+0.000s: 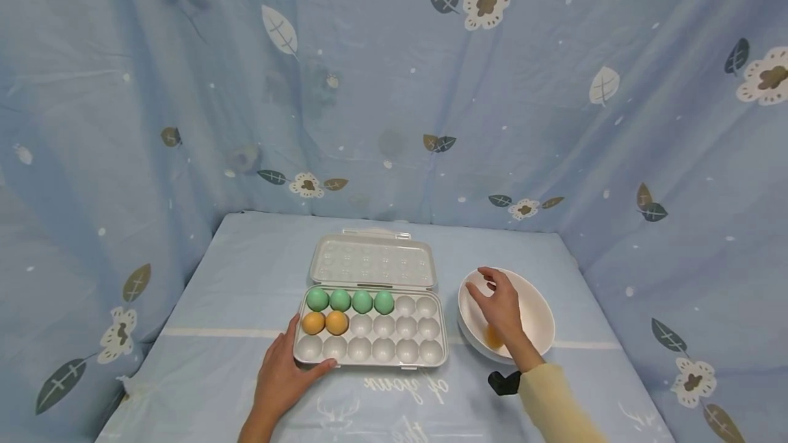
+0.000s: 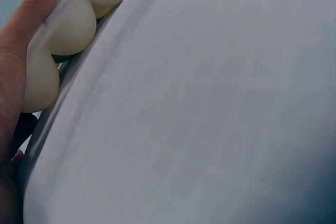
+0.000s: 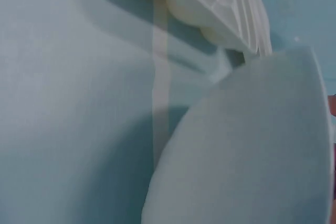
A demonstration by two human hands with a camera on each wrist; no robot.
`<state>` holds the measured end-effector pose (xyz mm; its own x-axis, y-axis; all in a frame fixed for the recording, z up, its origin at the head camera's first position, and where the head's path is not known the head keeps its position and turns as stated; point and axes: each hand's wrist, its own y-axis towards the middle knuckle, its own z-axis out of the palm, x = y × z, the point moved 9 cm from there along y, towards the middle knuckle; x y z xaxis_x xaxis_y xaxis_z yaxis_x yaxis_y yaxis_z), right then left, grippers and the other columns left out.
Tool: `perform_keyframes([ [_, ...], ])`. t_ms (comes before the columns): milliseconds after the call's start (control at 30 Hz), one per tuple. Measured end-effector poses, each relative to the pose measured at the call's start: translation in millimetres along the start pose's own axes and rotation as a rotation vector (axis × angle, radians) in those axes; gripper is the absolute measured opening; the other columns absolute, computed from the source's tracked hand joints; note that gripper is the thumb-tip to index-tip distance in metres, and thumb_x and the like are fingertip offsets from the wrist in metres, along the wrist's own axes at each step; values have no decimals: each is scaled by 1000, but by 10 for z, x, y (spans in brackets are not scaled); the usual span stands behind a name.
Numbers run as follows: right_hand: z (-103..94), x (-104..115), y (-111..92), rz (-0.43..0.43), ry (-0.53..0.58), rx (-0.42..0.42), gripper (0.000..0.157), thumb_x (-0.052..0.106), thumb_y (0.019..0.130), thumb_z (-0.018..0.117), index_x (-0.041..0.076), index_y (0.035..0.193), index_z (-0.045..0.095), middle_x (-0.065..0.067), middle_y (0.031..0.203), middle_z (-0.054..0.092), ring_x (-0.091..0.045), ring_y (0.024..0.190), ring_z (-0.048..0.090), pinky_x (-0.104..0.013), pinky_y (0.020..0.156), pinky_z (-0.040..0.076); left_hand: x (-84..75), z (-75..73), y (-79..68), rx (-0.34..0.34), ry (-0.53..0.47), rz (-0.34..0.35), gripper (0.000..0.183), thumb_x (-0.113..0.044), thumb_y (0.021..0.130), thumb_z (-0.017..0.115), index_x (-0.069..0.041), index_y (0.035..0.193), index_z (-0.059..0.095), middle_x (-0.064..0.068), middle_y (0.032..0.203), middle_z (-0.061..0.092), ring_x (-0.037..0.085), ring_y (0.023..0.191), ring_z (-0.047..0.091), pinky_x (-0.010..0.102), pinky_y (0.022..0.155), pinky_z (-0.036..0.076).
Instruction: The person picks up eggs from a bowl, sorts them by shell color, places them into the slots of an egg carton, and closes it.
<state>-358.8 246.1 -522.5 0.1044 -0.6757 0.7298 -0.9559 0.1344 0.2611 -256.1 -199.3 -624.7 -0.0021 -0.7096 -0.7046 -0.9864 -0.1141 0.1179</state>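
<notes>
A pale plastic egg box (image 1: 394,363) lies with its lid (image 1: 372,260) folded back. Several green balls (image 1: 362,301) fill part of its back row, and two orange balls (image 1: 325,323) sit at the left of the middle row. My left hand (image 1: 284,374) holds the box at its front left corner, thumb (image 2: 37,11) on the rim in the left wrist view. Over the white bowl (image 1: 537,313) is my right hand (image 1: 500,303), fingers apart and nothing between them. An orange ball (image 1: 494,336) shows inside the bowl, partly hidden by the hand.
A light blue cloth (image 1: 246,279) covers the table, and a patterned curtain (image 1: 382,87) hangs behind it and at both sides. The bowl's outer wall (image 3: 241,156) fills much of the right wrist view. A dark strap piece (image 1: 503,383) shows by the right sleeve.
</notes>
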Motion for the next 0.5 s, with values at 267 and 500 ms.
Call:
perform_keyframes([
  [267, -150, -335, -10, 118, -134, 22, 51, 23, 93, 77, -1, 135, 59, -23, 135, 59, -39, 123, 58, -51, 106, 52, -9, -4, -3, 0, 8, -4, 126, -72, 69, 83, -14, 163, 24, 23, 154, 50, 47, 146, 37, 64, 118, 31],
  [500, -199, -545, -86, 215, -226, 72, 52, 20, 92, 76, -5, 134, 59, -26, 135, 58, -42, 121, 56, -54, 107, 50, -15, -6, -5, 2, 10, -6, 126, -73, 69, 83, -14, 163, 23, 23, 153, 50, 47, 145, 37, 64, 118, 30],
])
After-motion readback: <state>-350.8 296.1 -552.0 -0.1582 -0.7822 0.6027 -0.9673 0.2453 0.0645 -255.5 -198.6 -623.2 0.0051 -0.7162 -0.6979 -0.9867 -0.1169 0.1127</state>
